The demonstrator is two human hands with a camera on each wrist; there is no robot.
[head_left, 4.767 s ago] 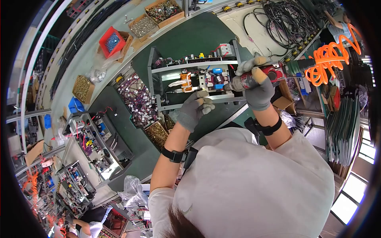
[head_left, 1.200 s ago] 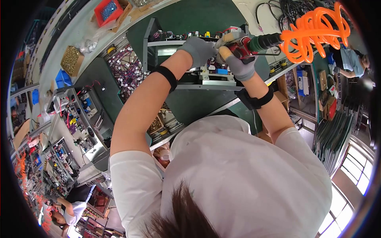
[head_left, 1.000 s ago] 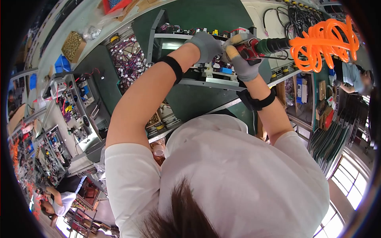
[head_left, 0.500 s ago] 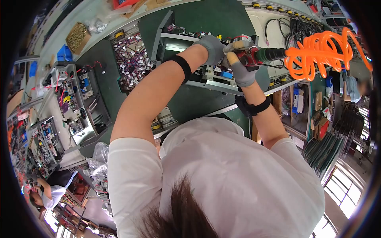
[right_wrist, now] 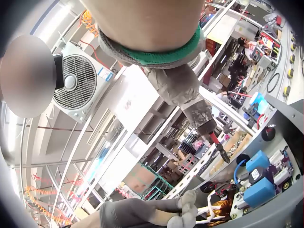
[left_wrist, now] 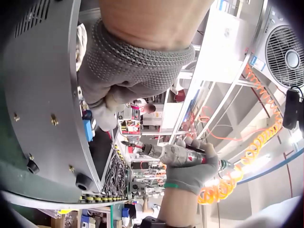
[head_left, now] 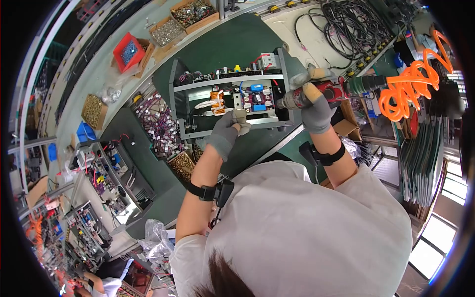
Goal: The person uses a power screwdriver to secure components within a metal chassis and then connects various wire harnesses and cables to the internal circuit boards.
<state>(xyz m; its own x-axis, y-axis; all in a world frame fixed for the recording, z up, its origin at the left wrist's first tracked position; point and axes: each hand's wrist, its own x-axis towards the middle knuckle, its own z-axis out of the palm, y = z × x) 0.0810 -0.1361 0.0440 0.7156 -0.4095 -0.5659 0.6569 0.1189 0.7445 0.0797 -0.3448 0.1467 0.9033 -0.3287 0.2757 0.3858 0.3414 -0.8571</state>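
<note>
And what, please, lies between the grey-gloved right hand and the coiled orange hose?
The head view shows the rear of the red power tool and a green and black sleeve there.

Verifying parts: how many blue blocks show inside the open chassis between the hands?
2, in the head view: the upper blue block by the middle rail, the lower blue block toward the near rail. More may be hidden.

The chassis point(head_left: 203, 84) sits on the workbench point(head_left: 222, 44), wire harnesses point(head_left: 158, 123) to its left, pneumatic screwdriver point(head_left: 332, 92) at right, cable coil point(head_left: 350, 29) behind right
</note>
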